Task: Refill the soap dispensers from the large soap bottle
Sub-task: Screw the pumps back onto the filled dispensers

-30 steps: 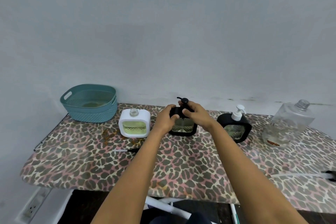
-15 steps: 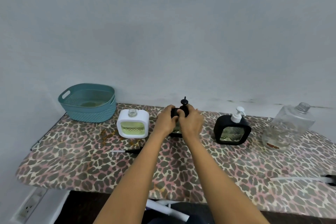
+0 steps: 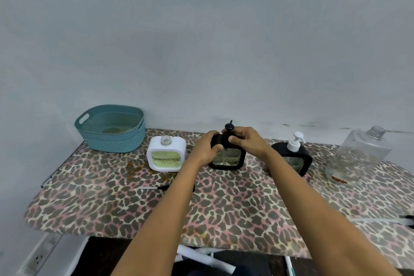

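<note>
Leopard-print cloth covers the board point(image 3: 224, 204) on which all the containers stand in a row. At the far left sits a teal basket point(image 3: 112, 141) with a perforated wall. A thin yellowish pool or stain shows on its floor. Just right of it stands a white dispenser point(image 3: 167, 157), its glass neck open with no pump fitted. Its window shows pale yellow-green liquid filling most of the pane.

In the middle is a black dispenser point(image 3: 227, 159) with a black pump point(image 3: 229, 126) standing in its neck. Its window shows patterned glass with a faint yellowish tint, but I cannot tell how full it is. The left hand point(image 3: 205, 151) grips this dispenser's upper left shoulder, fingers curled over the top and thumb on the front. The right hand point(image 3: 248, 141) pinches the pump's collar just under the head, between thumb and curled fingers.

Further right, partly behind the right forearm, a second black dispenser point(image 3: 302, 154) carries a white pump point(image 3: 295, 141). At the far right stands the large soap bottle point(image 3: 358, 154), clear and uncapped. It holds almost nothing beyond a little residue near its base. A thin black-and-white tube point(image 3: 154, 188) lies on the cloth in front of the white dispenser, running under the left forearm
</note>
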